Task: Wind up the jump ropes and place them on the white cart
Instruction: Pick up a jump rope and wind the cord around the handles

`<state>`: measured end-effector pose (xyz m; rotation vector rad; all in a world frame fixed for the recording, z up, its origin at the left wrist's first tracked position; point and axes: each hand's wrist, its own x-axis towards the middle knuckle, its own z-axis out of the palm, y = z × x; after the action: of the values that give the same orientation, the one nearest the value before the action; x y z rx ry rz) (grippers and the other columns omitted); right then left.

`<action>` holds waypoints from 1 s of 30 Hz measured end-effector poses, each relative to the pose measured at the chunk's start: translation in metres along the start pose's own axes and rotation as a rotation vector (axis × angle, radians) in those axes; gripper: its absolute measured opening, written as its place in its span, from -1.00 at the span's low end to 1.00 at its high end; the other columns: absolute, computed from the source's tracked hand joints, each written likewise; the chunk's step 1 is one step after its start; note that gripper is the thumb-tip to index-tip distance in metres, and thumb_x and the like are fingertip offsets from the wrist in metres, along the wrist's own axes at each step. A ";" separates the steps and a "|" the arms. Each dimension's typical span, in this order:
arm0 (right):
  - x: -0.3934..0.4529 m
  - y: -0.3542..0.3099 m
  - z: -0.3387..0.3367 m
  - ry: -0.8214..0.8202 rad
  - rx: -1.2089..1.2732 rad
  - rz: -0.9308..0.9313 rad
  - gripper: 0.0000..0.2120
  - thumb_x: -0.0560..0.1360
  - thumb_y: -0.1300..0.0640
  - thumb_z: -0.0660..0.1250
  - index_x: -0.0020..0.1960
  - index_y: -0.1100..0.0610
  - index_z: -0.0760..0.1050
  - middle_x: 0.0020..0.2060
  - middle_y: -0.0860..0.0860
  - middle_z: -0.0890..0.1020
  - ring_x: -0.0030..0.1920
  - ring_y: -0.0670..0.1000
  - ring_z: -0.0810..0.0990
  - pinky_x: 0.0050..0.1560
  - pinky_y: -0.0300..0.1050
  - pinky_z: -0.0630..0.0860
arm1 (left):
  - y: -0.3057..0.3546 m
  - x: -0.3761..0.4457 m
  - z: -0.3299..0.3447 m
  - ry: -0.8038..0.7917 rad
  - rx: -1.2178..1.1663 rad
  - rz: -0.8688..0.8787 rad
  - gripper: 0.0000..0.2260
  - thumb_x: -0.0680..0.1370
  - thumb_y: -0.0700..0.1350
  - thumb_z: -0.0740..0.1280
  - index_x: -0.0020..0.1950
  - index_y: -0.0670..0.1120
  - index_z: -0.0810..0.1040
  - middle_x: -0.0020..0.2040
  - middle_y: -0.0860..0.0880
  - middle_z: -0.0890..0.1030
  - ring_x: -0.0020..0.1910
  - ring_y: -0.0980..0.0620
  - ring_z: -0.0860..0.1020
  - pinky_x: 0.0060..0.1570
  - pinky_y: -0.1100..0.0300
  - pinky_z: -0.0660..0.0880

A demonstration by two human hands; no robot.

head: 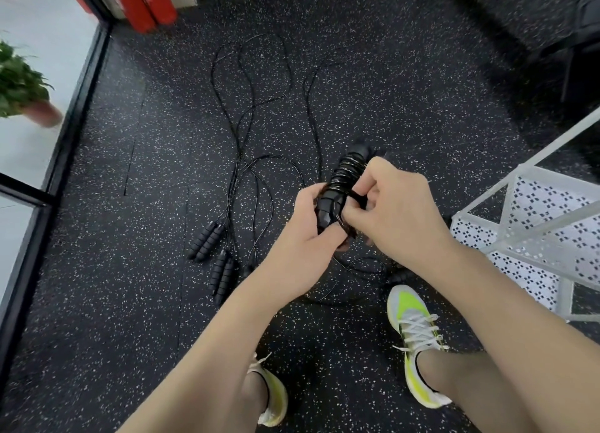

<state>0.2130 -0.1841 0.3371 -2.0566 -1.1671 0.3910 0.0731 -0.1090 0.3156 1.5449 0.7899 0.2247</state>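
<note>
While left hand (311, 224) grips black ribbed jump-rope handles (337, 198), right hand (389, 211) pinches thin black cord, winding nearly done; tuck end next, then white perforated metal cart (532, 224) just right.

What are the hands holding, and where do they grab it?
A jump rope: the left hand grips its handles' lower end; the right hand pinches the cord beside the coils.

Speckled floor (373, 75): 2 unwound jump ropes (240, 159).
</note>
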 end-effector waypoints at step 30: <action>-0.003 -0.003 -0.008 -0.154 0.276 -0.011 -0.90 0.52 0.15 0.40 -0.16 0.09 0.52 -0.51 -0.14 0.42 -0.50 -0.08 0.43 -0.38 -0.16 0.44 | -0.004 0.006 0.010 0.254 -0.183 0.096 -0.74 0.60 0.06 0.26 0.29 0.21 0.46 0.11 0.10 0.66 0.14 0.01 0.65 0.16 -0.08 0.62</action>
<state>0.2138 -0.1893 0.3440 -1.8053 -1.1433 0.6760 0.0821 -0.1138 0.3079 1.3977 0.8680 0.5578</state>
